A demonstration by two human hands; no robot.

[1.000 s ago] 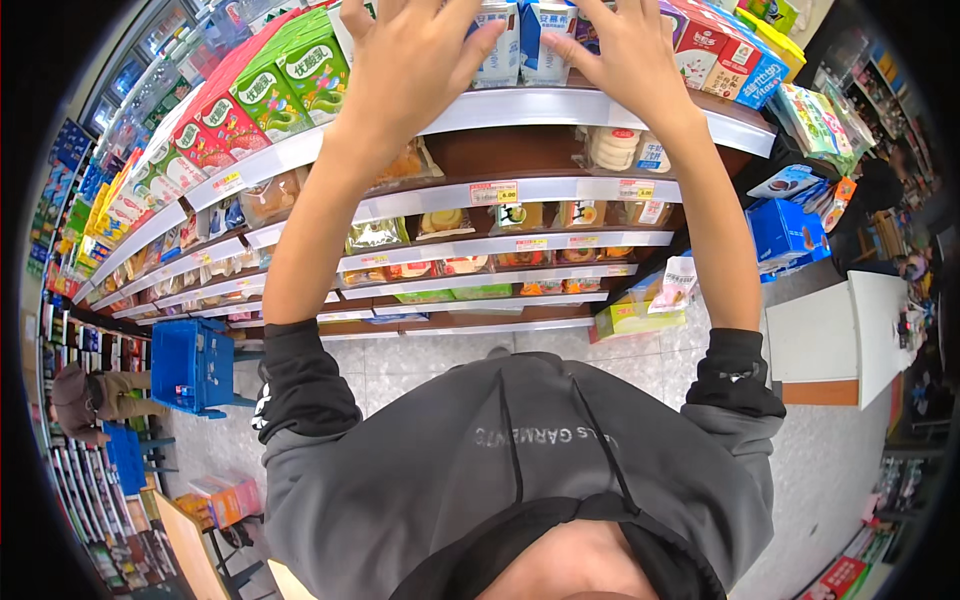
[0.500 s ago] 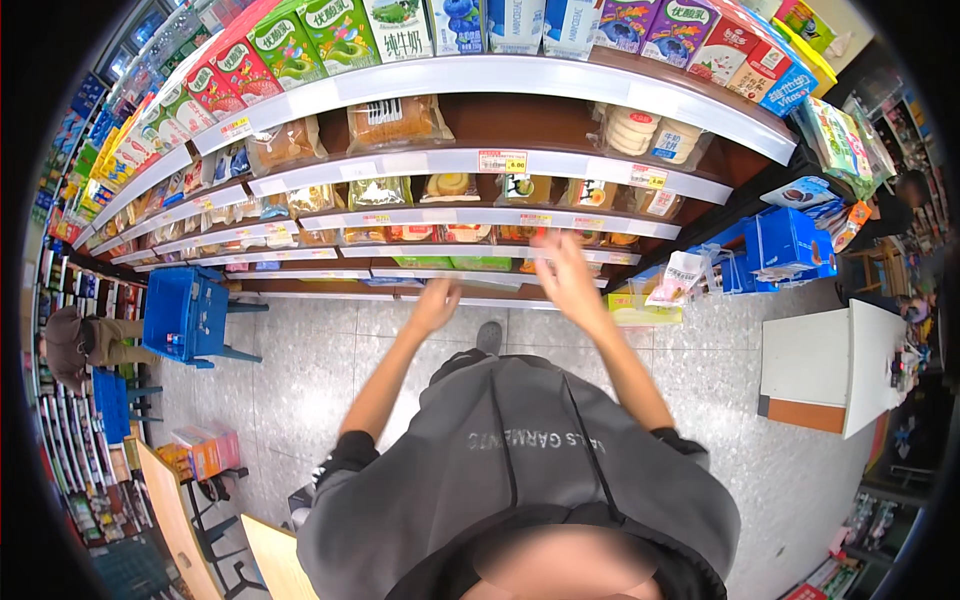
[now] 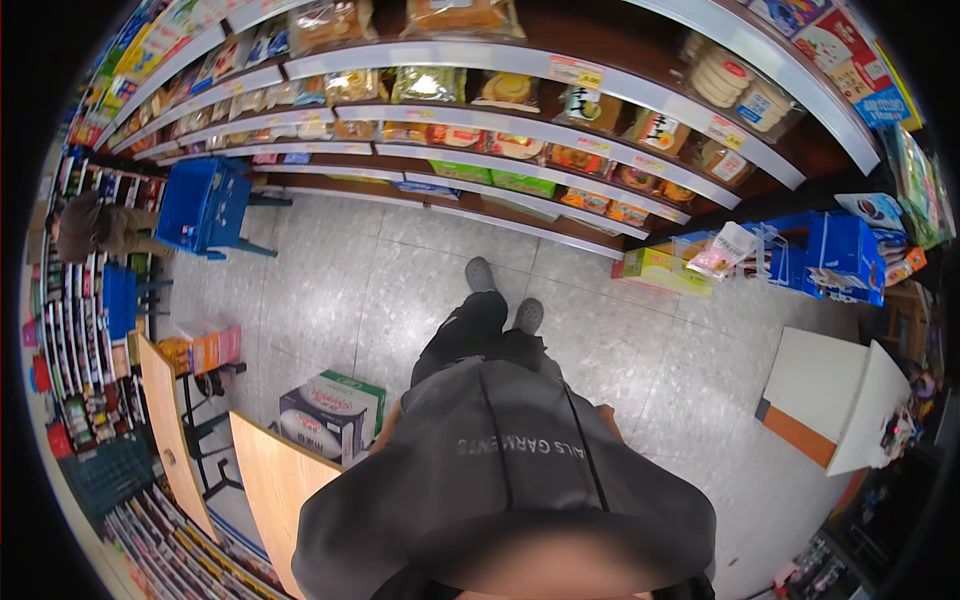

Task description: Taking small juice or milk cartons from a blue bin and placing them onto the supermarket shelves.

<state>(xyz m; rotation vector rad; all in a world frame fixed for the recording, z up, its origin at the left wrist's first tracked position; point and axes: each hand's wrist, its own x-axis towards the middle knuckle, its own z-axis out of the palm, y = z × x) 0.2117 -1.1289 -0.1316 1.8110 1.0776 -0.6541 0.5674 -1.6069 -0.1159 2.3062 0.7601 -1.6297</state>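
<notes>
- Left hand (image 3: pixel 389 426): mostly hidden beside the dark grey fabric hoodie (image 3: pixel 535 440); finger state cannot be told
- Right hand (image 3: pixel 608 416): mostly hidden at the hoodie's other side; fingers likewise unreadable
- Grey, white and green rectangular cardboard packaging (image 3: pixel 325 420): just left of the left hand
- Brown, white-edged shelves (image 3: pixel 660 97): well apart from both hands

A grocery shop, by the look of its stock: tiered shelves (image 3: pixel 460 52) carry row upon row of wrapped food (image 3: pixel 506 90), with price tags (image 3: pixel 576 72) along their edges. Boxes (image 3: pixel 325 420) sit on the tiled floor (image 3: pixel 320 235), while packed racks (image 3: pixel 80 330) line the far left, near another person (image 3: pixel 85 226).
</notes>
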